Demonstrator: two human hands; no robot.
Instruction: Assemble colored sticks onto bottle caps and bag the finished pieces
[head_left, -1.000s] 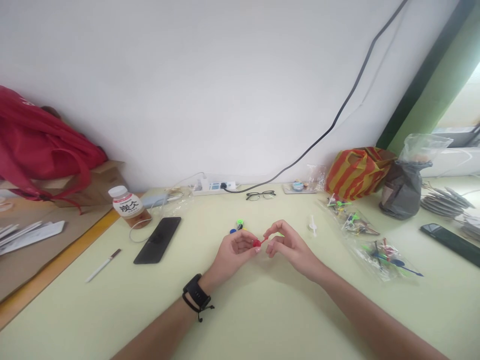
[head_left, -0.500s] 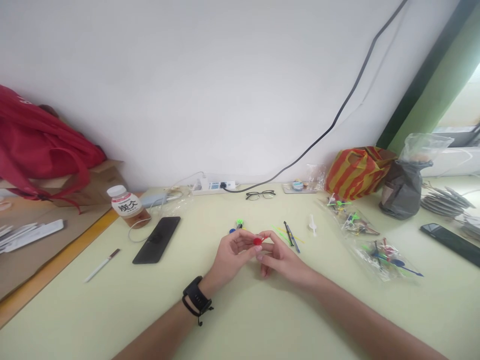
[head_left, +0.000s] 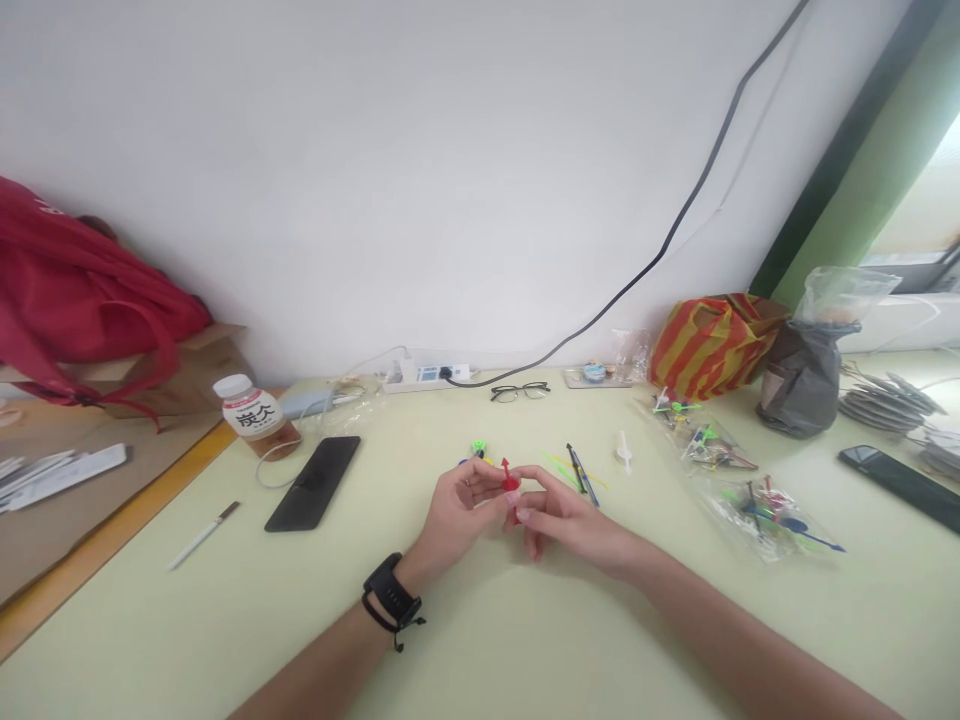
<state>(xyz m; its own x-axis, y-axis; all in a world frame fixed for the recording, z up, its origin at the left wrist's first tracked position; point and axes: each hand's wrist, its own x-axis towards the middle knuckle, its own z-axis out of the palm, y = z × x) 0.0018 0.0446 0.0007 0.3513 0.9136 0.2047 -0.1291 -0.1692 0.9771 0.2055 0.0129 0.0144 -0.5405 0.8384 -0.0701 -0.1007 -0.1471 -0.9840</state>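
Note:
My left hand (head_left: pixel 463 505), with a black band on its wrist, and my right hand (head_left: pixel 559 515) meet fingertip to fingertip over the pale green table (head_left: pixel 480 640). Both pinch a small red plastic piece (head_left: pixel 508 478) that stands up between them. Just beyond my left fingers lie small green and blue plastic bits (head_left: pixel 475 452). To the right of my right hand lie thin sticks, dark and yellow-green (head_left: pixel 579 466).
A black phone (head_left: pixel 313 482), a bottle (head_left: pixel 253 414) and a white pen (head_left: pixel 203 534) lie left. Glasses (head_left: pixel 520 391) and a power strip (head_left: pixel 427 374) sit at the wall. Clear bags of coloured parts (head_left: pixel 739 480), a striped bag (head_left: pixel 712 342) and another phone (head_left: pixel 896 485) are right.
My right hand has lowered and slid left, uncovering the sticks behind it. The red piece has turned from lying sideways to standing upright between my fingers.

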